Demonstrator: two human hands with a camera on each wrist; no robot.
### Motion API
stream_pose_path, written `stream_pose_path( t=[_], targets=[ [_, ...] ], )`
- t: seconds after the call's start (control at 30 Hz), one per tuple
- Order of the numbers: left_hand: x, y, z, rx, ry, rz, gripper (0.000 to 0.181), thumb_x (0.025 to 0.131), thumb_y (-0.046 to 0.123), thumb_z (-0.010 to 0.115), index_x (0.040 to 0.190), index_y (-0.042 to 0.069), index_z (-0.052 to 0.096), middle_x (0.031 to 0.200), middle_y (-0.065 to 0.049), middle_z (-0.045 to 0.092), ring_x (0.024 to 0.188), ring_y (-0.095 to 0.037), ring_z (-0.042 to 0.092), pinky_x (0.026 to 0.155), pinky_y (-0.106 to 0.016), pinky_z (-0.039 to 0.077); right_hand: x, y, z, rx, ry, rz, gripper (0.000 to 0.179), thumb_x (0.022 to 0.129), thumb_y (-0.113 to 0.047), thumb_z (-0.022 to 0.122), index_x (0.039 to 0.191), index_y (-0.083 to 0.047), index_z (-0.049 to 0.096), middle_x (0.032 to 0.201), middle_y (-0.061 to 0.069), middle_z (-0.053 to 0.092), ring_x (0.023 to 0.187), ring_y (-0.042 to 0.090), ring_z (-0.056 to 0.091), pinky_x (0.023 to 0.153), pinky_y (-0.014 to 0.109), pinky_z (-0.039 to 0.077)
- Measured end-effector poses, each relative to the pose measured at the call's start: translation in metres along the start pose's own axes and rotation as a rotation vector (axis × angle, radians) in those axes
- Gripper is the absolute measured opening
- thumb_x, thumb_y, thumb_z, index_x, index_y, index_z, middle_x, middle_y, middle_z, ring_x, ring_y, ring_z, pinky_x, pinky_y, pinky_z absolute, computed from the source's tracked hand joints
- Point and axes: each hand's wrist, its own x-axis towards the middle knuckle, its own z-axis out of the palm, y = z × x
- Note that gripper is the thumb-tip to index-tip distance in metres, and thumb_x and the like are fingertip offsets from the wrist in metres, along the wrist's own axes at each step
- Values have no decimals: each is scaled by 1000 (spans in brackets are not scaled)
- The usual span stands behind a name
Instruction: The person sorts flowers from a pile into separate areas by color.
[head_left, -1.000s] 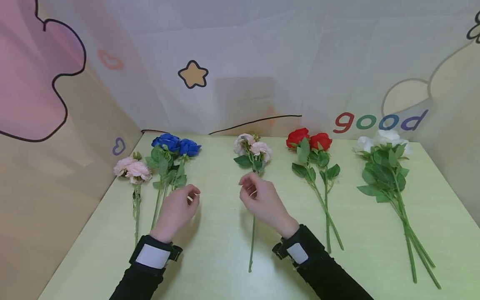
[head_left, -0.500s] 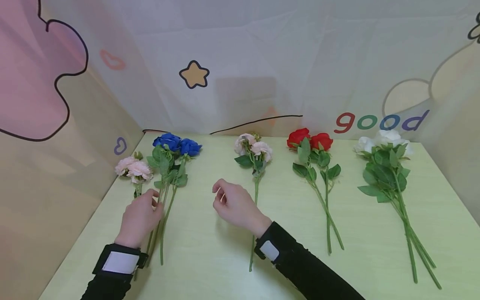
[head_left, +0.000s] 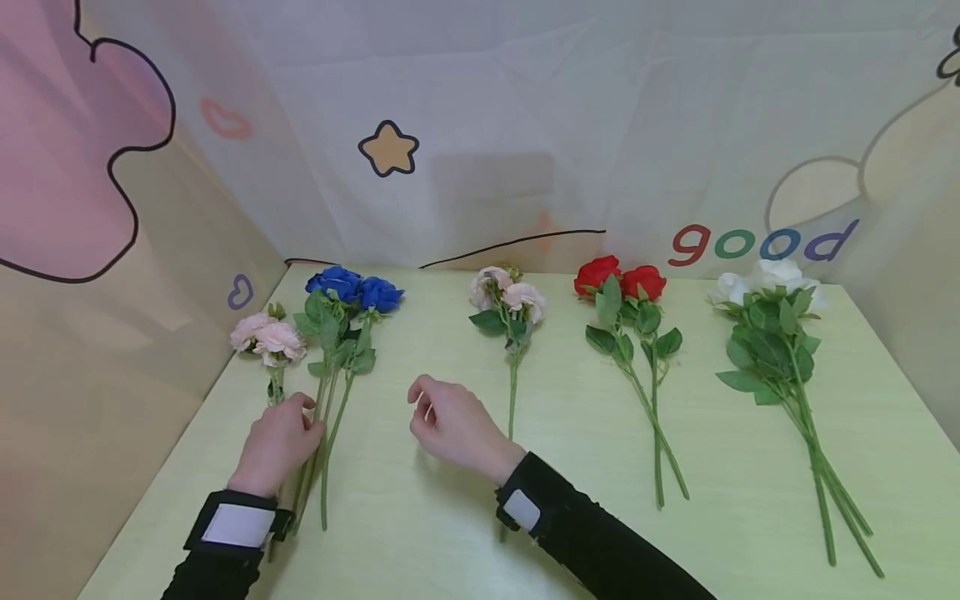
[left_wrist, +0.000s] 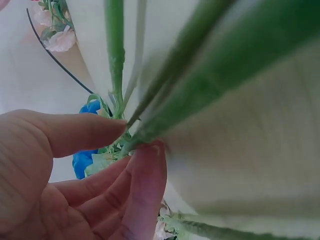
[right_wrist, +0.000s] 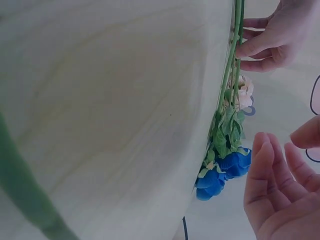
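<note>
My left hand (head_left: 276, 446) is low over the stems at the left of the table. In the left wrist view its thumb and forefinger pinch green stems (left_wrist: 190, 90) of the blue roses (head_left: 336, 284), whose heads lie toward the back wall. Another of their stems runs outside the pinch. Left of the blue roses lies a pale pink flower stem (head_left: 276, 340), partly hidden under the left hand. My right hand (head_left: 459, 427) hovers over the middle, fingers loosely bent and holding nothing. Its forearm crosses over the stem of a second pale pink flower (head_left: 522, 300).
Red roses (head_left: 642, 283) with crossed stems lie right of the middle. Farther right is a bunch of white roses (head_left: 776, 273) with long stems. A printed cloth (head_left: 487, 100) hangs behind the pale table (head_left: 600, 533) and along its sides.
My left hand has moved left and down onto the blue roses' stems and pinches them. My right hand has drifted left, away from the middle pink flower. The flowers stay in place.
</note>
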Motion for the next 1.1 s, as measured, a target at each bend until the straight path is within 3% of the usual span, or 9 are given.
stream_pose_path(
  t=[0.23,0.37,0.6,0.73,0.87,1.1],
  targets=[
    [0,3,-1,-28,-53,-23,31,88,8,57,111,-12,56,78,-14,64,57,-19,55,49,-34,45,-1,-1,2,7,4,-12,17,85,-8,51,101,-8,59,75,-5,57,61,9,51,56,20,42],
    [2,2,-2,-93,-76,-16,33,88,10,59,114,-11,57,84,-14,64,65,-20,57,54,-34,47,-3,-1,0,15,10,-13,17,85,-7,51,101,-8,59,76,-5,58,62,9,52,57,20,43],
    [6,-1,-6,-350,-182,-65,44,94,18,56,127,-10,48,94,-16,61,66,-18,62,60,-34,53,-4,-4,-5,56,28,1,16,86,-6,50,100,-11,57,76,-4,59,65,9,54,61,21,45],
    [7,-3,-7,-527,-238,-107,48,97,21,54,132,-9,44,101,-19,63,76,-19,63,68,-31,55,-4,-4,-6,141,20,27,15,87,-7,50,99,-12,57,77,-4,60,69,10,56,63,22,47],
    [10,-7,-7,-693,-295,-135,49,98,24,52,134,-9,42,102,-18,65,77,-12,60,68,-25,53,-5,-2,-6,220,32,35,15,86,-7,50,98,-12,59,79,-3,61,72,11,57,67,24,48],
    [10,-9,-7,-787,-350,-148,48,99,25,51,131,-10,45,100,-12,66,76,-9,57,66,-19,51,-5,1,-6,258,58,47,14,86,-6,51,96,-11,59,79,-2,62,74,12,58,68,26,48]
  ],
)
